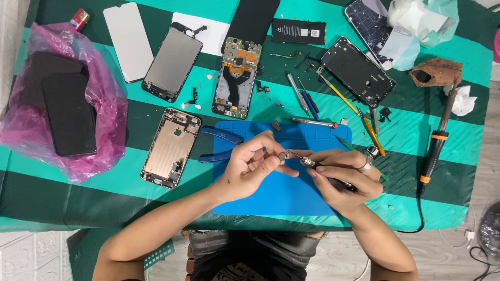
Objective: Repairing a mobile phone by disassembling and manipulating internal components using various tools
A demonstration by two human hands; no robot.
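Now left hand [249,167] pinches a small part [283,155]; right hand [344,177] grips a screwdriver [312,164].

My silver-tipped black screwdriver [325,171] works over a plain blue mat [281,192] at the near edge of my desk's green-and-teal striped cloth [62,192]; a pink bag [104,99] at its left edge, a yellow-handled tool [344,99] toward the right.

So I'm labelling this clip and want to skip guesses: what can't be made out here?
Head view only:
- Small metal part pinched by the left hand: too small to identify, fingers cover it.
- Screwdriver in the right hand: the handle is hidden by the palm.
- Dark phones in the pink bag: partly veiled by plastic.
- Cracked phone at the top edge: cut off.
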